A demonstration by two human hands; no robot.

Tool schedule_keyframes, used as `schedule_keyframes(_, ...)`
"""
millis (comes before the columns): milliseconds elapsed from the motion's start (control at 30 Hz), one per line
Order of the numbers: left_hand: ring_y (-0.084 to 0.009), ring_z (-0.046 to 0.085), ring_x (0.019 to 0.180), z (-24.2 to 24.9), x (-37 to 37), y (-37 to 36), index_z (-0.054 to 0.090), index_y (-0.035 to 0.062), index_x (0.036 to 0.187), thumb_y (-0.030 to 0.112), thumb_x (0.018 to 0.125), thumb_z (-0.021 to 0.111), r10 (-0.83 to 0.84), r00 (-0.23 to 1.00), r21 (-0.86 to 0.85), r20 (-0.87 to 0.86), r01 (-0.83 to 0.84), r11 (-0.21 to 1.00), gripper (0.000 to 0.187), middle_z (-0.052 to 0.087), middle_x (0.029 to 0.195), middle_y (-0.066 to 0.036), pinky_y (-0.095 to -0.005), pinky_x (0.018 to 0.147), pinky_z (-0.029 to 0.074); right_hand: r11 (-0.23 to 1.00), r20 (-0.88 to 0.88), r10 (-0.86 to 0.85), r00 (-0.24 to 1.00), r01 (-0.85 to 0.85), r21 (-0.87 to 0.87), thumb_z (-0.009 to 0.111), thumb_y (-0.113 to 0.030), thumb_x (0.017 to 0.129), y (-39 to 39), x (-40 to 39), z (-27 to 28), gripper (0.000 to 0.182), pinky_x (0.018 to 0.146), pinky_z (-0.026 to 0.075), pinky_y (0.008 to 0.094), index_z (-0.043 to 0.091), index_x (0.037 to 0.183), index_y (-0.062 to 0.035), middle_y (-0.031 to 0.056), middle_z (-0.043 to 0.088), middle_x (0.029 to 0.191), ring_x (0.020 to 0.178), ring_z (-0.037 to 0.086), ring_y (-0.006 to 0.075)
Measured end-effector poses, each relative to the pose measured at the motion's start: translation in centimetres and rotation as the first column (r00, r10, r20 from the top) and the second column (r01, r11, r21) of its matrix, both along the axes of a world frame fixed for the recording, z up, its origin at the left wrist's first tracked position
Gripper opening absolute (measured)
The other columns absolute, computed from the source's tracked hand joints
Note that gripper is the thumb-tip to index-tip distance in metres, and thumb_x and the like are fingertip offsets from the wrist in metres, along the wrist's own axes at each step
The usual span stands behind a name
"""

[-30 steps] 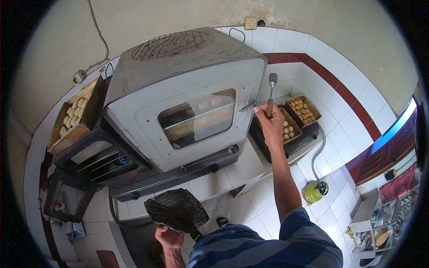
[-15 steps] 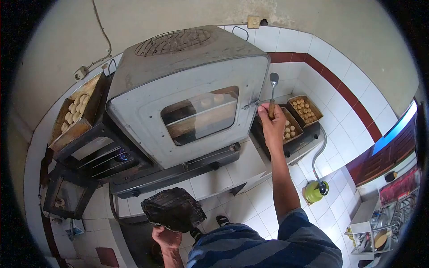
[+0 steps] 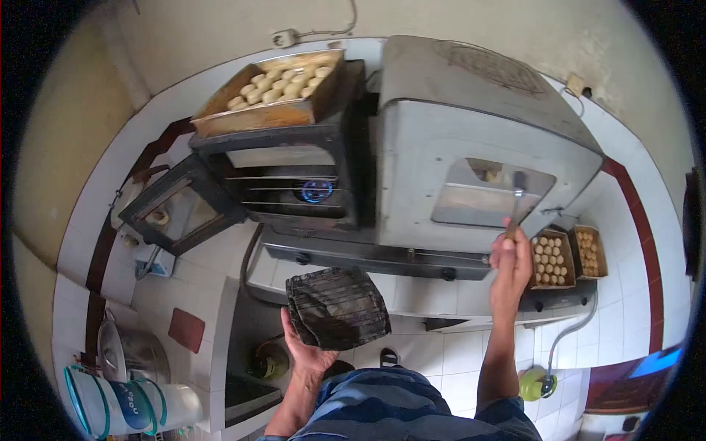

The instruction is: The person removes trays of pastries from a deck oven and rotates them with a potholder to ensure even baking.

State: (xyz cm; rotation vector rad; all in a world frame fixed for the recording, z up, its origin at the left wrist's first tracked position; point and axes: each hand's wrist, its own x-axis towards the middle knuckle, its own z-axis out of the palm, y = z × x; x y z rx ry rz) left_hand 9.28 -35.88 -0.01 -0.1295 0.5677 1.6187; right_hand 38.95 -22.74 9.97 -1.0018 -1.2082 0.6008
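Observation:
My left hand (image 3: 307, 353) holds a dark, charred cloth pad (image 3: 338, 307) from below, low in front of me. My right hand (image 3: 510, 264) is wrapped round the wooden handle of a small metal spatula (image 3: 519, 192), which points up before the window of the large grey oven (image 3: 412, 176). That oven's door is closed. To its left, the smaller black oven (image 3: 279, 136) has its door (image 3: 182, 206) swung open, and a blue flame (image 3: 318, 192) burns inside behind the racks. On its top sits a tin (image 3: 257, 117) of pale dough pieces.
Two tins (image 3: 551, 285) of small round pieces stand at the right. A wire rack (image 3: 493, 66) lies on the large oven. Green gas cylinder (image 3: 532, 384) at lower right; metal pot (image 3: 136, 351) and clear container (image 3: 169, 404) at lower left. A hose (image 3: 250, 273) hangs below the ovens.
The view has turned left, bringing the black oven nearer the middle. My right hand has left the large oven's latch with the spatula. The cloth in my left hand has been raised.

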Motion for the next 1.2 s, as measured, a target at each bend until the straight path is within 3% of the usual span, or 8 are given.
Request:
schedule_keyframes(67, -0.0349, 0.056, 0.125, -1.5, -2.0, 0.8, 0.058, 0.0092, 0.137, 0.062, 0.095, 0.044, -0.094, 0.991, 0.201, 0.1, 0.072, 0.977, 0.069, 0.059, 0.138, -0.013, -0.0525, 0.11, 0.041, 0.998, 0.099, 0.049, 0.994, -0.044, -0.05, 0.052, -0.021, 0.104, -0.2, -3.4, -0.1, 0.034, 0.066, 0.043, 0.0253, 0.06, 0.13, -0.0015, 0.0028, 0.058, 0.089, 0.075, 0.051, 0.0092)
schedule_keyframes(133, -0.0352, 0.055, 0.127, -3.3, -4.3, 1.2, 0.056, 0.0088, 0.139, 0.058, 0.097, 0.042, -0.059, 0.995, 0.188, 0.083, 0.043, 0.981, 0.066, 0.058, 0.14, -0.013, -0.052, 0.109, 0.043, 0.981, 0.414, -0.016, 0.91, -0.067, 0.185, 0.059, -0.018, 0.101, -0.2, -6.9, -0.5, 0.033, 0.072, 0.048, 0.0287, 0.062, 0.129, -0.0008, 0.0071, 0.063, 0.095, 0.085, 0.06, 0.0134)
schedule_keyframes(200, -0.0354, 0.054, 0.128, -4.0, -7.0, 1.5, 0.053, 0.0091, 0.142, 0.056, 0.098, 0.04, -0.148, 0.977, 0.265, 0.156, 0.104, 0.959, 0.066, 0.057, 0.141, -0.013, -0.0522, 0.111, 0.041, 0.978, 0.431, 0.035, 0.902, -0.12, 0.171, 0.063, -0.014, 0.099, -0.7, -10.9, 0.7, 0.03, 0.074, 0.05, 0.0315, 0.065, 0.126, -0.0019, 0.01, 0.065, 0.098, 0.089, 0.064, 0.0176)
schedule_keyframes(267, -0.0345, 0.059, 0.117, -1.0, -8.7, 2.8, 0.062, 0.0119, 0.129, 0.054, 0.096, 0.044, -0.097, 0.986, 0.118, 0.136, 0.081, 0.99, 0.057, 0.064, 0.127, -0.012, -0.0543, 0.103, 0.046, 0.987, 0.479, 0.077, 0.874, -0.135, 0.087, 0.064, -0.01, 0.097, -1.0, -14.8, 1.4, 0.029, 0.074, 0.051, 0.0329, 0.068, 0.125, -0.0064, 0.0103, 0.064, 0.097, 0.084, 0.064, 0.021)
schedule_keyframes(333, -0.0335, 0.058, 0.119, -0.2, -11.3, 3.4, 0.062, 0.0111, 0.13, 0.053, 0.096, 0.044, -0.192, 0.957, 0.248, 0.216, 0.137, 0.959, 0.057, 0.064, 0.128, -0.012, -0.0536, 0.104, 0.045, 0.984, 0.546, 0.006, 0.838, -0.103, 0.146, 0.065, -0.005, 0.093, -0.2, -18.1, 1.3, 0.033, 0.075, 0.051, 0.0354, 0.069, 0.126, -0.0103, 0.0106, 0.063, 0.096, 0.083, 0.063, 0.025)
schedule_keyframes(433, -0.0341, 0.052, 0.128, 0.5, -14.9, 4.9, 0.056, 0.0112, 0.139, 0.055, 0.096, 0.038, -0.238, 0.957, 0.195, 0.164, 0.205, 0.959, 0.064, 0.057, 0.14, -0.013, -0.0532, 0.11, 0.04, 0.936, 0.678, -0.234, 0.697, -0.025, 0.35, 0.067, 0.0, 0.085, 0.7, -22.8, 1.8, 0.043, 0.078, 0.052, 0.0405, 0.07, 0.126, -0.0137, 0.0111, 0.062, 0.099, 0.088, 0.062, 0.0297)
schedule_keyframes(800, -0.0296, 0.046, 0.137, 5.2, -20.9, 9.6, 0.052, 0.0145, 0.143, 0.055, 0.093, 0.04, -0.446, 0.887, 0.269, 0.116, 0.405, 0.874, 0.065, 0.05, 0.149, -0.007, -0.0482, 0.114, 0.036, 0.837, 0.734, -0.536, 0.418, 0.146, 0.528, 0.063, 0.001, 0.083, 2.7, -31.3, 3.9, 0.043, 0.078, 0.054, 0.0421, 0.068, 0.125, -0.0097, 0.0117, 0.058, 0.103, 0.088, 0.062, 0.0314)
schedule_keyframes(1200, -0.0322, 0.039, 0.143, 7.9, -20.6, 12.5, 0.044, 0.0137, 0.148, 0.057, 0.095, 0.035, -0.439, 0.885, 0.37, 0.153, 0.36, 0.856, 0.069, 0.043, 0.154, -0.008, -0.0543, 0.117, 0.03, 0.877, 0.862, -0.479, 0.168, 0.063, 0.476, 0.065, -0.006, 0.08, 2.8, -32.3, 9.4, 0.027, 0.068, 0.056, 0.041, 0.072, 0.106, -0.01, 0.012, 0.058, 0.087, 0.079, 0.065, 0.0303)
